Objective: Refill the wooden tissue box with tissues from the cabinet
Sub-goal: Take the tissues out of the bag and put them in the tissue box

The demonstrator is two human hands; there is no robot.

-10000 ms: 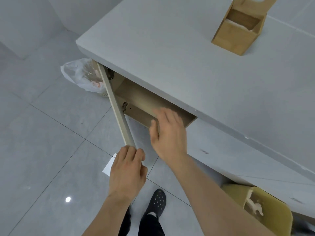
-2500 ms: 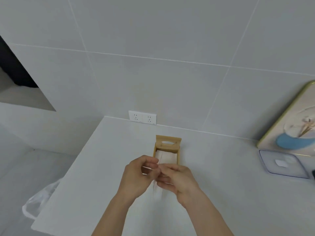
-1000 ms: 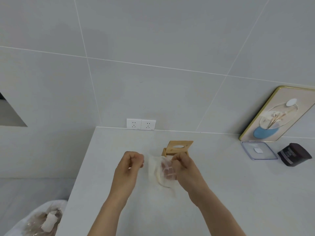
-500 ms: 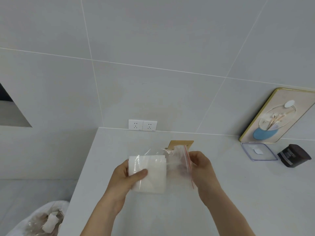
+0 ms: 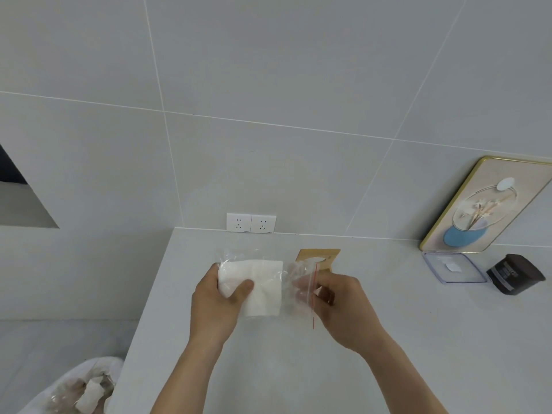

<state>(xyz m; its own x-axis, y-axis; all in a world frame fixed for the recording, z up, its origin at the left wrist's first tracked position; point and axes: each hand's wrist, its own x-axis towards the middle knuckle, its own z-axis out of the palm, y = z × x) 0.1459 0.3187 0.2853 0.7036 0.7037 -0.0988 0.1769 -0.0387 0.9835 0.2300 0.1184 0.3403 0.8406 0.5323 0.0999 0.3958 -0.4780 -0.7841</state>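
A stack of white tissues point(image 5: 263, 282) sits inside a clear plastic zip bag point(image 5: 294, 282) with a red seal line, held above the grey countertop point(image 5: 418, 339). My left hand point(image 5: 215, 306) grips the tissue end of the bag, thumb on top. My right hand point(image 5: 343, 303) pinches the bag's mouth at the red strip. The wooden tissue box point(image 5: 321, 258) stands behind the bag, only its raised lid with the oval slot showing; its inside is hidden.
A white double socket point(image 5: 251, 223) is on the tiled wall. At the right stand a framed picture point(image 5: 484, 210), a clear plastic lid point(image 5: 454, 267) and a dark jar point(image 5: 515, 273). A white bin bag point(image 5: 80, 389) with rubbish lies on the floor at lower left.
The bag has been pulled out flat between my hands and shifted a little left. My right hand has closed tighter on the bag's mouth. The view barely moved.
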